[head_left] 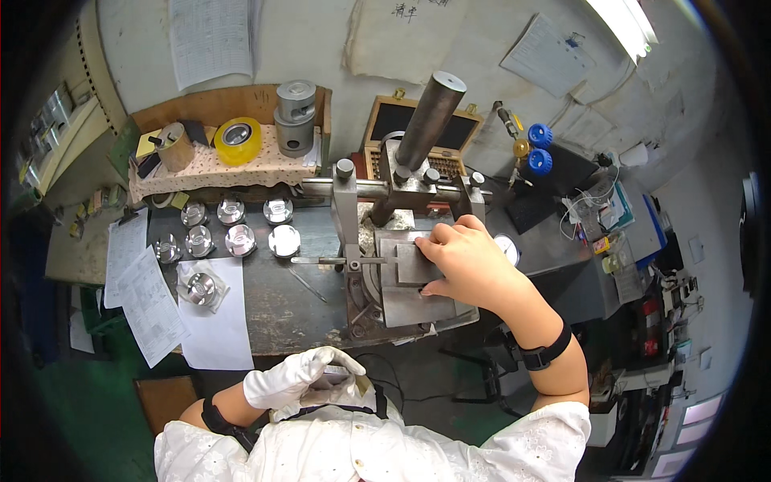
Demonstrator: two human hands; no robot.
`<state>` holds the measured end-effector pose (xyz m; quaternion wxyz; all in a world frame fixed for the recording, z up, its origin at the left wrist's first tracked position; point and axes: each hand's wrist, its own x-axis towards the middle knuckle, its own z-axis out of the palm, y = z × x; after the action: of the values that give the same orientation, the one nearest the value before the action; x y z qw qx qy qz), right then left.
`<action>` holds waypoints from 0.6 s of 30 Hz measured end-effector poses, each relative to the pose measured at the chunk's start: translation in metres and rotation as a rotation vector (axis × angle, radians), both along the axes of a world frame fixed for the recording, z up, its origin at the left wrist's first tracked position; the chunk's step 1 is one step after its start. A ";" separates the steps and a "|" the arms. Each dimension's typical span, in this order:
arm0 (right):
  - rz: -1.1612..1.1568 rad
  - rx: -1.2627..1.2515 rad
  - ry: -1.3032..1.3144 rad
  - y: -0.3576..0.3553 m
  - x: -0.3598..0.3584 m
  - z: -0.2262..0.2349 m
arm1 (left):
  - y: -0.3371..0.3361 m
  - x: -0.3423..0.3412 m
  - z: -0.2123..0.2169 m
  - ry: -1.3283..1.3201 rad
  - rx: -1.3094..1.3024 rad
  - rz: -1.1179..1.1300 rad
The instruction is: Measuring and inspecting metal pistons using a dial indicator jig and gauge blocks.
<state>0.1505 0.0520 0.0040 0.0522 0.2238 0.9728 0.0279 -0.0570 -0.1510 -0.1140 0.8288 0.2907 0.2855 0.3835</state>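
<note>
My right hand (462,261), bare, reaches over a heavy steel measuring stand (357,265). Its thumb and fingers close on opposite edges of a flat rectangular steel block (409,265), which lies on the stand's steel plate (409,308). A slim metal rod (317,260) passes through a clamp and points at the block. Close to my body, my left hand (301,379) in a white glove is curled around a silver metal part (332,374); the fingers hide much of it. Several shiny pistons (240,240) stand in rows left of the stand.
A bagged piston (201,287) lies on white paper (221,329). Behind stands a cloth-lined shelf (225,181) with yellow tape (238,140) and a grey metal cylinder (295,132). A thick column (430,120) rises before an open wooden gauge-block case (458,132). A round dial (507,249) sits right.
</note>
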 end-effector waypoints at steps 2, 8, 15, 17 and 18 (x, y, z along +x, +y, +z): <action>-0.012 -0.003 -0.017 -0.001 0.000 -0.001 | 0.001 0.003 0.005 0.006 -0.020 0.008; 0.046 0.028 0.140 0.004 -0.001 -0.012 | 0.000 0.011 0.013 0.205 0.041 0.045; 0.076 -0.085 0.078 0.008 -0.001 -0.013 | -0.004 0.010 0.009 0.169 -0.045 0.046; 0.101 -0.086 0.084 0.008 -0.001 -0.012 | -0.005 0.011 0.009 0.152 -0.069 0.055; 0.089 -0.097 0.079 0.007 -0.001 -0.012 | -0.005 0.012 0.009 0.149 -0.057 0.058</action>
<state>0.1498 0.0593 -0.0080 0.0231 0.1786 0.9833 -0.0257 -0.0454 -0.1558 -0.1049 0.8019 0.2861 0.3653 0.3763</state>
